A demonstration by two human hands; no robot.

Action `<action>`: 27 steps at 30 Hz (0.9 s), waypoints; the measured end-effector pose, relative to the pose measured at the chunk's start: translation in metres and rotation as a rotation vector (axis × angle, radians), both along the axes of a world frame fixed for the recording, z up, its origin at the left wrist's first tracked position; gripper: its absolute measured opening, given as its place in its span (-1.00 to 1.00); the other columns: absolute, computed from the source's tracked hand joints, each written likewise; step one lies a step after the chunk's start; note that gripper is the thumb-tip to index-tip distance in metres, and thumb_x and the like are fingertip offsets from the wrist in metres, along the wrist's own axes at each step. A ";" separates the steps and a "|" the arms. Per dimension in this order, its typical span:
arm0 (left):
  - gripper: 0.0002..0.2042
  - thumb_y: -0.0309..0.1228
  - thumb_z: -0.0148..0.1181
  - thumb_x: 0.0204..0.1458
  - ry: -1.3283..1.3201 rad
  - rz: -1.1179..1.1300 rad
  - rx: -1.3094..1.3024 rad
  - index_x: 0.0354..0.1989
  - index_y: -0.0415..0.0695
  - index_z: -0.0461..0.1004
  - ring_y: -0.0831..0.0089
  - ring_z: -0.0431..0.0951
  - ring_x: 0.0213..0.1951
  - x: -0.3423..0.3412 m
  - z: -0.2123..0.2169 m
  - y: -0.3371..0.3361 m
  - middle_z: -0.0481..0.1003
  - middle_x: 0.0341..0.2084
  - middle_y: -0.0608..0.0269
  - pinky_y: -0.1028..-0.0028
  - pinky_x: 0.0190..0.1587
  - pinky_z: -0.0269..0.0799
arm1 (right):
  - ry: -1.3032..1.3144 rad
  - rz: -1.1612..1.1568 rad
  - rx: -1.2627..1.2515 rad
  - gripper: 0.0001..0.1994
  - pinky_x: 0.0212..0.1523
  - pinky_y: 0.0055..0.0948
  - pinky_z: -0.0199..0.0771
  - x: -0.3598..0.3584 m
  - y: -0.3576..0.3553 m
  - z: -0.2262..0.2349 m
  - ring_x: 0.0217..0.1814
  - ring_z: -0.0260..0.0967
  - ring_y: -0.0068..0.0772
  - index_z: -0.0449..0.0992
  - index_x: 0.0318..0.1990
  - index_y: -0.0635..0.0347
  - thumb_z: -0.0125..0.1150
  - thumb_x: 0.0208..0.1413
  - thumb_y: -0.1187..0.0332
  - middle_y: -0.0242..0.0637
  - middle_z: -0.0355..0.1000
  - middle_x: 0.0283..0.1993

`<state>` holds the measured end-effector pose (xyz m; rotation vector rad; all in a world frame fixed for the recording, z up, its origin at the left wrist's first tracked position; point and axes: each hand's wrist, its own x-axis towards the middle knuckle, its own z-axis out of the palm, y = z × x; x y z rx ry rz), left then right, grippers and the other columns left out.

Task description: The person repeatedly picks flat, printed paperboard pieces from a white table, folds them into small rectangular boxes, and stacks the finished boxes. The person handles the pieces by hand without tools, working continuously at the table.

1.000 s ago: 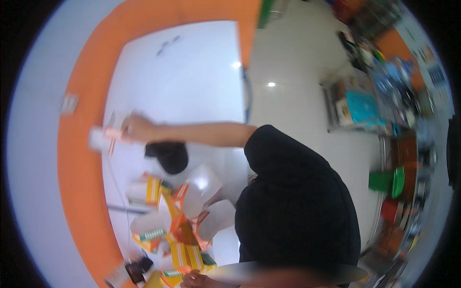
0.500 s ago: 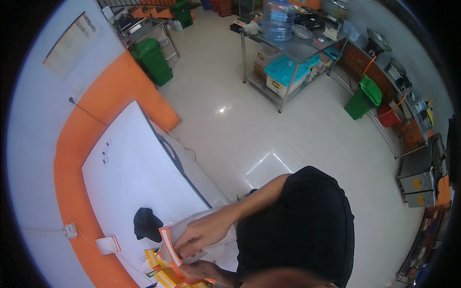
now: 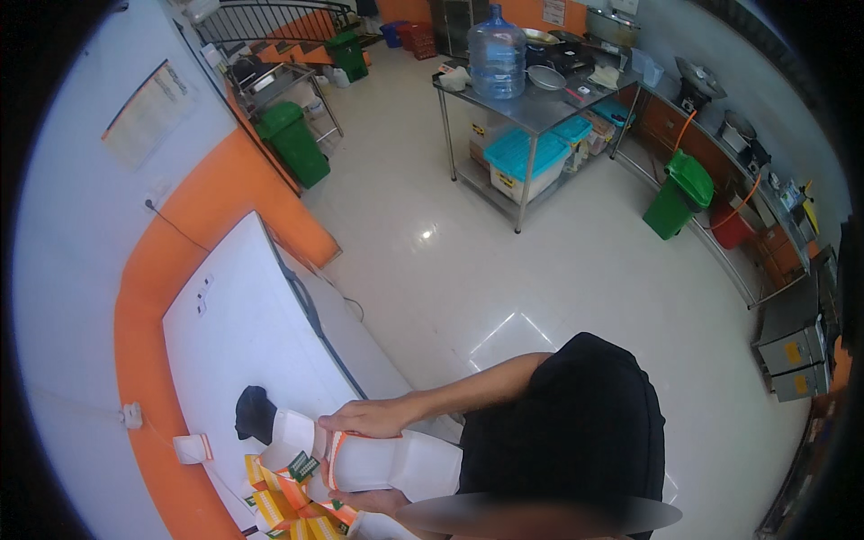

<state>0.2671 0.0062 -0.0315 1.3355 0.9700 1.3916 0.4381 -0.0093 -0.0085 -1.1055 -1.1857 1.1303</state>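
The right hand has slid further along the white carton, gripping its top; the carton's long axis lies left-right beside the black cloth, its open end toward it. The left hand supports it underneath; its grip is unclear.

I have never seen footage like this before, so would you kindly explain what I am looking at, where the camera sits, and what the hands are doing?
There is no machine here: a person works with two bare hands. The picture comes from a wide fisheye camera worn on the person's head, looking down, which is why straight edges bend near the rim. The dark shape low in the frame is the person's own body.

One hand reaches across and rests on top of a stack of white paper containers with orange trim, nested on their side. The other hand shows only partly beneath the stack, seemingly supporting it; which hand is which I cannot tell.

They lie on a white chest-like surface, beside flat yellow and orange cartons and a dark cloth. Behind, a kitchen with a steel table and green bins.
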 end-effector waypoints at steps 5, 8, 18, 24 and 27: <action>-0.55 -0.15 0.07 0.36 -0.152 0.004 -0.075 -0.02 -0.44 0.47 0.41 0.54 -0.23 -0.011 0.004 -0.025 0.52 -0.30 0.06 0.43 -0.21 0.54 | -0.002 -0.109 0.417 -0.59 -0.13 -0.32 0.45 -0.024 -0.041 0.004 -0.24 0.48 -0.32 0.49 -0.24 0.28 -0.01 0.43 0.06 -0.12 0.51 -0.30; -0.56 -0.16 0.09 0.35 -0.039 0.063 -0.041 -0.02 -0.44 0.46 0.41 0.54 -0.23 -0.019 0.008 -0.037 0.52 -0.27 0.03 0.44 -0.22 0.55 | -0.112 -0.199 0.541 -0.62 -0.40 -0.30 0.28 -0.031 -0.053 0.014 -0.48 0.30 -0.31 0.37 -0.40 0.25 0.18 0.35 0.13 -0.19 0.32 -0.51; -0.49 -0.10 0.07 0.34 0.284 0.266 0.233 0.14 -0.39 0.43 0.11 0.58 -0.13 -0.044 -0.015 -0.028 0.50 -0.03 -0.19 0.27 -0.19 0.60 | -0.194 -0.219 0.532 -0.63 -0.56 -0.25 0.14 -0.043 -0.039 0.022 -0.66 0.12 -0.20 0.28 -0.56 0.28 0.28 0.25 0.43 -0.13 0.15 -0.62; -0.70 -0.25 0.03 0.27 0.685 0.620 0.424 -0.28 -0.27 0.51 0.01 0.53 -0.36 -0.041 -0.025 -0.014 0.52 -0.42 0.01 0.13 -0.31 0.40 | -0.199 -0.108 0.667 -0.70 -0.60 -0.25 0.12 -0.034 0.002 0.026 -0.68 0.16 -0.26 0.32 -0.56 0.27 0.23 0.20 0.54 -0.18 0.16 -0.63; -0.81 -0.48 0.11 0.14 0.479 0.470 0.565 -0.55 -0.18 0.47 0.13 0.57 -0.48 -0.029 0.003 -0.005 0.55 -0.55 0.09 0.20 -0.35 0.44 | -0.147 0.172 0.353 -0.74 -0.55 -0.26 0.19 -0.012 0.019 0.034 -0.63 0.13 -0.28 0.37 -0.51 0.28 0.21 0.21 0.44 -0.13 0.21 -0.58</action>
